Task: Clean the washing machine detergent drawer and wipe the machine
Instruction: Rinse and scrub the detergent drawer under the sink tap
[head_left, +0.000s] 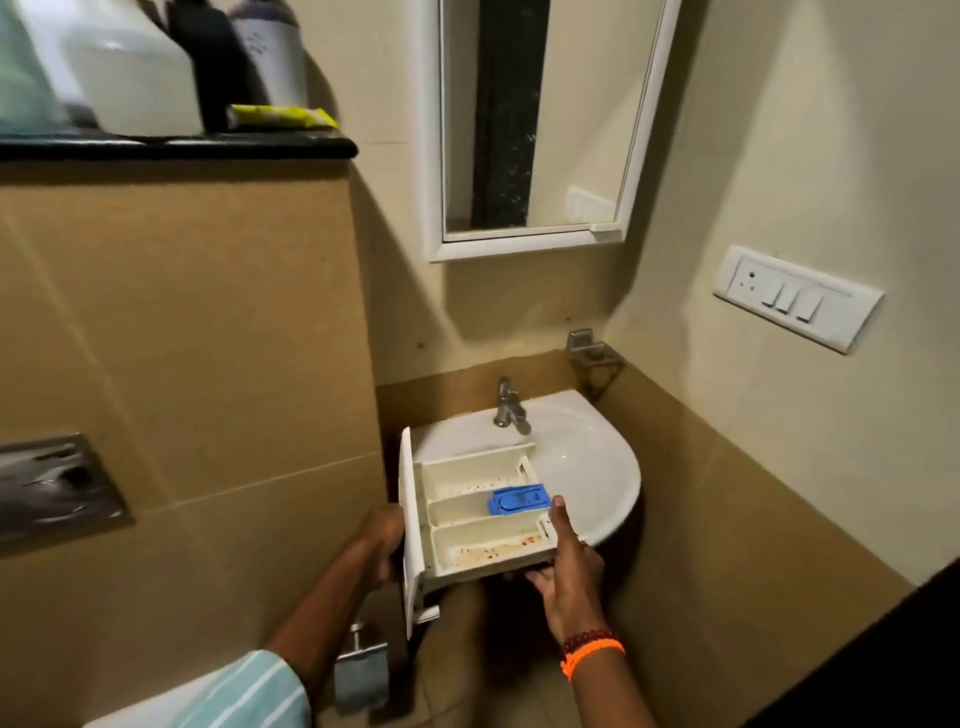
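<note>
I hold the white detergent drawer (467, 525) level in front of a white wall sink (597, 467). The drawer has three compartments, brown stains in the nearest one and a blue insert (518, 500) in the middle one. My left hand (382, 540) grips its front panel from the left side. My right hand (566, 566) supports the back right corner from below, thumb up along the edge. The washing machine is out of view.
A chrome tap (509, 408) stands at the sink's back. A mirror (540, 119) hangs above. A dark shelf (171, 145) with bottles is at upper left, a switch panel (797, 299) on the right wall, a metal flush plate (57, 488) at left.
</note>
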